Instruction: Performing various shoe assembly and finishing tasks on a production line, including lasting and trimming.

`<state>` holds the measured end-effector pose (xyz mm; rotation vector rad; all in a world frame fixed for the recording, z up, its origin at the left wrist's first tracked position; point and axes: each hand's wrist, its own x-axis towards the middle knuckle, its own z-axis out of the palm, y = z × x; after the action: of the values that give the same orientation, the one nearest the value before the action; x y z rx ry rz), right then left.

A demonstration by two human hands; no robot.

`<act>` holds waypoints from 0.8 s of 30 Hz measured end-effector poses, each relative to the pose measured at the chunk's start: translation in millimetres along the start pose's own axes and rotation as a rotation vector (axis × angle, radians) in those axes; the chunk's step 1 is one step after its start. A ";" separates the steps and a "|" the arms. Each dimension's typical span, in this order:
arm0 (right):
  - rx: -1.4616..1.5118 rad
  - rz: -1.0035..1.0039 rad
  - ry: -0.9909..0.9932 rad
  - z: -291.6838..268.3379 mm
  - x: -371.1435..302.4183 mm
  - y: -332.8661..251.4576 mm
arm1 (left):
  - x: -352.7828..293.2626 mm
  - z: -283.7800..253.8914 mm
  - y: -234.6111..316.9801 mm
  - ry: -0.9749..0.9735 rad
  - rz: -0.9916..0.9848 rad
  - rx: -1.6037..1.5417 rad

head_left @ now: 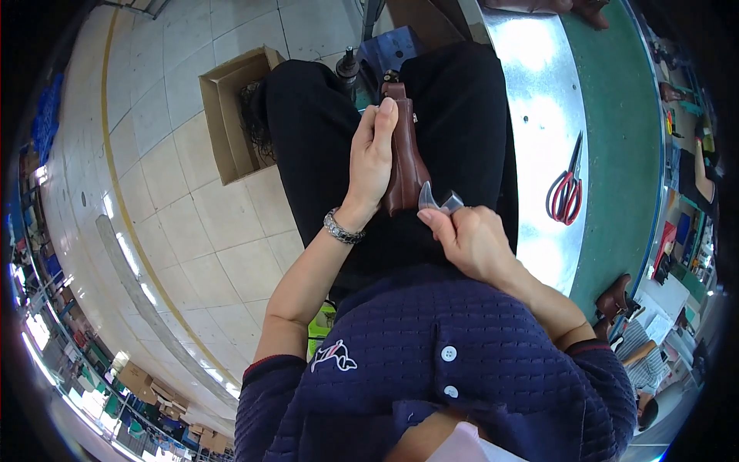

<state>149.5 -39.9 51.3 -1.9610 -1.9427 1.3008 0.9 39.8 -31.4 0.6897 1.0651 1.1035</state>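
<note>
Nearest my head camera, at the lower edge, is a pale cloth [471,445], above it the wearer's navy shirt [392,323]. Beyond, between 2 black-trousered thighs [466,115], is a brown leather shoe [409,150], held lengthwise. The left hand [372,158] grips its side, thumb along the top; the right hand [471,235] is closed on a shiny curved piece [449,205], metal or clear plastic, I cannot tell which, its tip at the shoe's near end.

From my remote seat, I judge the job partway: the leather already has its shoe shape, while work at the near end seems unfinished. How much remains there I cannot tell. Red-handled scissors [568,189] lie on the metal bench [543,254] to the right, with neither hand on them.
</note>
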 end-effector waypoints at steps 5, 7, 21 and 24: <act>0.136 -0.087 -0.027 -4.7 -4.2 18.3 | -11.1 1.6 -5.0 -0.050 0.018 0.008; 0.055 -0.206 0.017 -14.4 -8.4 30.8 | -8.7 -10.5 -1.5 -0.089 -0.142 -0.146; -0.576 0.335 0.472 -41.3 1.3 169.8 | -35.8 -10.2 -14.1 -0.291 -0.311 -0.138; -0.642 0.298 0.554 -37.8 2.3 152.9 | -40.9 -7.3 -8.1 -0.340 -0.267 -0.085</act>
<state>290.9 -48.2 -17.6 -2.5889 -1.9485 0.0665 -6.1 -1.9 -27.6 0.6198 0.7871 0.7642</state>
